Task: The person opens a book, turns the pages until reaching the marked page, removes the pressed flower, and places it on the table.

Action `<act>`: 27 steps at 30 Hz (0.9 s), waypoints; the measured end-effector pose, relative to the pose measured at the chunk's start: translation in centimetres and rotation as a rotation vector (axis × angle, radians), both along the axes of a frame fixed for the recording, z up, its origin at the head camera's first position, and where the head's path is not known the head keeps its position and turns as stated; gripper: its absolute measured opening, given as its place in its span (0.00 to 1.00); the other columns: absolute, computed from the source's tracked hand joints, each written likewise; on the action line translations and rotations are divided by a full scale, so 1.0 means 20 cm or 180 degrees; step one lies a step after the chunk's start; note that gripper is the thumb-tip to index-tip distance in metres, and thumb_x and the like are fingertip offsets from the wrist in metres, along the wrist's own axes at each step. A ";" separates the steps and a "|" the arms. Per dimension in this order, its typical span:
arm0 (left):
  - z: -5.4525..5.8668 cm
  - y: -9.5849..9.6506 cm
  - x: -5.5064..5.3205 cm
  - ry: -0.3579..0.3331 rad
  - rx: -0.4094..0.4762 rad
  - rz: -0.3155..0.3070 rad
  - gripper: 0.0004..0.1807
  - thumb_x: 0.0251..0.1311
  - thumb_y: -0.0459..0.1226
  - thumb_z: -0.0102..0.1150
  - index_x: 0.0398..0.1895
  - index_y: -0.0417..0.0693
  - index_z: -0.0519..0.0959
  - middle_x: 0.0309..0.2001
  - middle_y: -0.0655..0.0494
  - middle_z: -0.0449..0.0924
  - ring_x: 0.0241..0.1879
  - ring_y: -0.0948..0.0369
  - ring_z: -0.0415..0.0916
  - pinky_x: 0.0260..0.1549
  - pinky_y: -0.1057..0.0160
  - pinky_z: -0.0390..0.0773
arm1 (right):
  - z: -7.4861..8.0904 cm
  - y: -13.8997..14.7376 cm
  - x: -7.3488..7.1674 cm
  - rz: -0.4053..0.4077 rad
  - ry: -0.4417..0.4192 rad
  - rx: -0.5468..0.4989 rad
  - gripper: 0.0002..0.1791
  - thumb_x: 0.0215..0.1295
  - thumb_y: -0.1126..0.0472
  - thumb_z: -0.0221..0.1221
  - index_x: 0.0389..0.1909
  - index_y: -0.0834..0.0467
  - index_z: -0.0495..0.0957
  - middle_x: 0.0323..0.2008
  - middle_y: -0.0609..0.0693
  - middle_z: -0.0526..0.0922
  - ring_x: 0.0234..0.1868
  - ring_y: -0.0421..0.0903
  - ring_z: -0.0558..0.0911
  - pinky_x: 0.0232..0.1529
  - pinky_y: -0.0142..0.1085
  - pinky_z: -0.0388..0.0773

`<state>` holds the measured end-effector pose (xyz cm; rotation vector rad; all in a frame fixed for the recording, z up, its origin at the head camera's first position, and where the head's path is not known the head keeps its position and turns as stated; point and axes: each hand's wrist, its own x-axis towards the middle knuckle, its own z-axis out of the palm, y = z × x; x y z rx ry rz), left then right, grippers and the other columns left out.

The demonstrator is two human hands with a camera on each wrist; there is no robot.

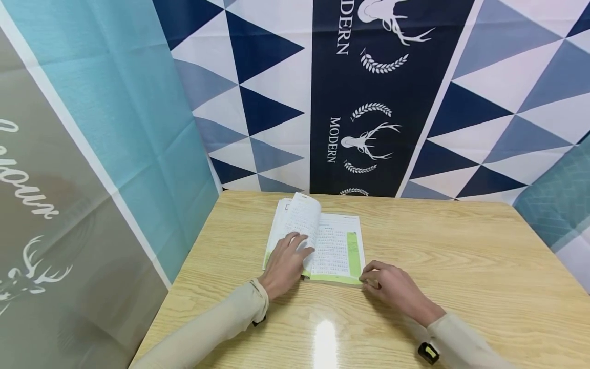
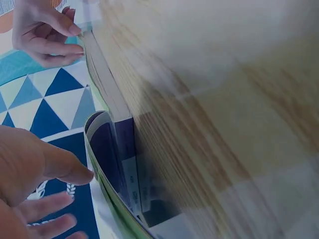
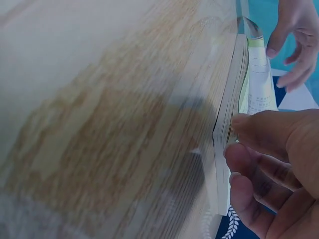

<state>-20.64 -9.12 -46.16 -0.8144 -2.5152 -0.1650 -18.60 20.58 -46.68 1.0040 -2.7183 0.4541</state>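
An open book (image 1: 336, 246) with printed pages and green margins lies on the wooden table. A page on its left side (image 1: 304, 212) stands up and curls over. My left hand (image 1: 287, 262) is on that left side, fingers extended against the curled page; in the left wrist view its thumb (image 2: 75, 169) is beside the bent sheets. At the lower right corner, my right hand (image 1: 392, 287) has thumb and curled fingers at the page edges. The right wrist view shows its thumb (image 3: 264, 127) and forefinger pinching the corner of the pages, above the thick page block (image 3: 227, 109).
The wooden table (image 1: 461, 256) extends to both sides of the book. Patterned cloth (image 1: 267, 102) hangs behind it, and another cloth (image 1: 115, 102) hangs along the left edge. A black device (image 1: 428, 352) sits at the right wrist.
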 end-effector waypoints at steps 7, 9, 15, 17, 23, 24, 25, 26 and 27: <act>-0.02 0.00 0.01 -0.0301 -0.0066 -0.0196 0.17 0.50 0.26 0.58 0.38 0.55 0.86 0.50 0.54 0.79 0.53 0.57 0.71 0.48 0.58 0.74 | 0.00 0.00 0.01 0.0004 0.0274 0.0101 0.06 0.51 0.60 0.71 0.31 0.50 0.86 0.36 0.42 0.82 0.31 0.35 0.80 0.27 0.31 0.76; -0.02 0.01 0.01 -0.0321 -0.0047 -0.0210 0.17 0.49 0.25 0.57 0.36 0.55 0.86 0.49 0.54 0.80 0.52 0.57 0.71 0.47 0.58 0.75 | 0.00 0.00 0.01 -0.0003 0.0393 0.0123 0.05 0.51 0.60 0.70 0.31 0.50 0.86 0.35 0.41 0.82 0.31 0.35 0.80 0.27 0.31 0.76; -0.03 0.03 0.01 -0.0371 -0.0067 -0.0359 0.15 0.46 0.27 0.60 0.35 0.55 0.85 0.49 0.53 0.78 0.51 0.57 0.69 0.45 0.61 0.73 | 0.00 -0.01 0.01 -0.0001 0.0770 0.0038 0.05 0.51 0.62 0.70 0.30 0.52 0.84 0.35 0.41 0.82 0.27 0.35 0.79 0.22 0.31 0.74; -0.03 0.03 0.01 -0.0345 -0.0087 -0.0418 0.14 0.46 0.28 0.61 0.35 0.55 0.84 0.49 0.54 0.77 0.51 0.57 0.69 0.44 0.61 0.72 | 0.00 -0.01 0.00 -0.0001 0.0835 -0.0037 0.06 0.50 0.63 0.70 0.29 0.52 0.84 0.34 0.41 0.82 0.26 0.34 0.79 0.21 0.30 0.73; -0.05 0.06 0.01 -0.0258 -0.0049 -0.0404 0.08 0.60 0.45 0.59 0.36 0.55 0.84 0.44 0.57 0.78 0.49 0.58 0.70 0.43 0.59 0.73 | 0.02 -0.02 0.00 -0.0062 0.0792 -0.0239 0.05 0.49 0.61 0.71 0.28 0.51 0.84 0.33 0.40 0.82 0.22 0.30 0.73 0.20 0.27 0.69; -0.05 0.06 0.01 -0.0264 -0.0059 -0.0372 0.12 0.60 0.51 0.59 0.36 0.55 0.83 0.44 0.57 0.78 0.48 0.57 0.70 0.43 0.58 0.72 | 0.02 -0.02 0.00 -0.0074 0.0770 -0.0280 0.05 0.49 0.60 0.71 0.27 0.51 0.85 0.32 0.40 0.82 0.22 0.29 0.72 0.20 0.26 0.68; -0.06 0.07 0.01 -0.0273 -0.0079 -0.0338 0.17 0.59 0.56 0.58 0.36 0.55 0.83 0.44 0.56 0.78 0.49 0.57 0.70 0.43 0.58 0.72 | 0.03 -0.02 0.00 -0.0081 0.0763 -0.0317 0.05 0.49 0.59 0.71 0.27 0.51 0.85 0.32 0.40 0.82 0.21 0.28 0.70 0.19 0.26 0.68; -0.06 0.07 0.01 -0.0282 -0.0107 -0.0299 0.21 0.56 0.61 0.58 0.36 0.55 0.83 0.44 0.56 0.78 0.48 0.57 0.69 0.43 0.57 0.72 | 0.03 -0.02 0.00 -0.0077 0.0756 -0.0366 0.05 0.49 0.59 0.71 0.27 0.50 0.85 0.33 0.39 0.82 0.21 0.27 0.69 0.20 0.25 0.67; -0.06 0.07 0.01 -0.0280 -0.0135 -0.0269 0.25 0.53 0.64 0.58 0.36 0.55 0.82 0.44 0.55 0.77 0.48 0.56 0.69 0.42 0.57 0.72 | 0.04 -0.02 0.00 -0.0054 0.0757 -0.0421 0.05 0.49 0.59 0.71 0.28 0.50 0.84 0.33 0.39 0.82 0.21 0.26 0.68 0.20 0.24 0.67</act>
